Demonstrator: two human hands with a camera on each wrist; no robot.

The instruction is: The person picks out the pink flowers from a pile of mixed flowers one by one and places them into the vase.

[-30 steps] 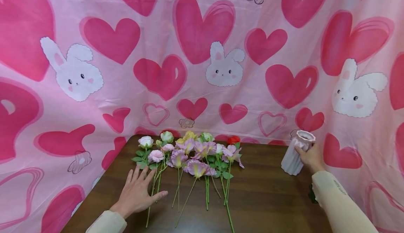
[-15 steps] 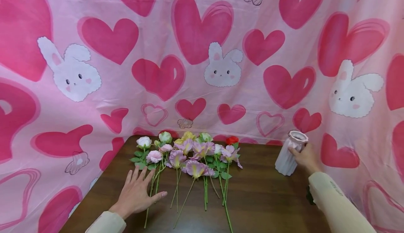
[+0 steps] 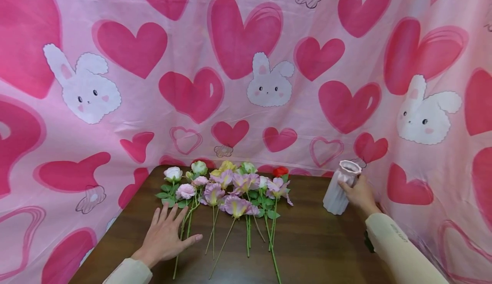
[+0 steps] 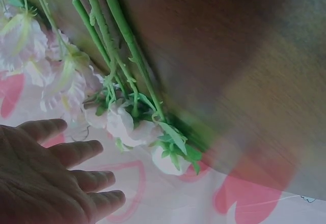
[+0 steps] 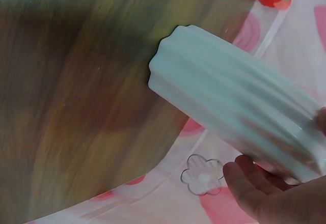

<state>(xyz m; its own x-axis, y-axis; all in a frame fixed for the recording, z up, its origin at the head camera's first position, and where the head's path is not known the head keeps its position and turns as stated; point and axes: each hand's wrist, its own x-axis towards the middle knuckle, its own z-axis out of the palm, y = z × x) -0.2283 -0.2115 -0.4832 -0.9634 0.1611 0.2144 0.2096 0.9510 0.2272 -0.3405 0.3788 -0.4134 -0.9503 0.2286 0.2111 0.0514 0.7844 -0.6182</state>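
A ribbed white vase (image 3: 336,192) with a scalloped mouth stands at the right of the brown table; the right hand (image 3: 359,194) grips its upper part. In the right wrist view the vase (image 5: 229,91) shows its ribbed side, with the right hand's fingers (image 5: 254,180) around it. The left hand (image 3: 163,237) is spread palm down over stems at the left, fingertips beside green leaves; contact is unclear. The left wrist view shows the left hand (image 4: 51,178) with straight fingers, near green stems (image 4: 133,51) and pale pink flowers (image 4: 130,127).
Across the table (image 3: 307,250) lie several flowers, stems toward the near edge: a white rose (image 3: 173,174), purple-pink blooms (image 3: 236,206), a yellow one (image 3: 226,166) and a red one (image 3: 280,172). A pink curtain (image 3: 269,117) with hearts and rabbits hangs behind and beside the table.
The right hand has moved the vase left, nearer the flowers. The left hand has kept its spread pose beside the flowers; the head view has shifted slightly.
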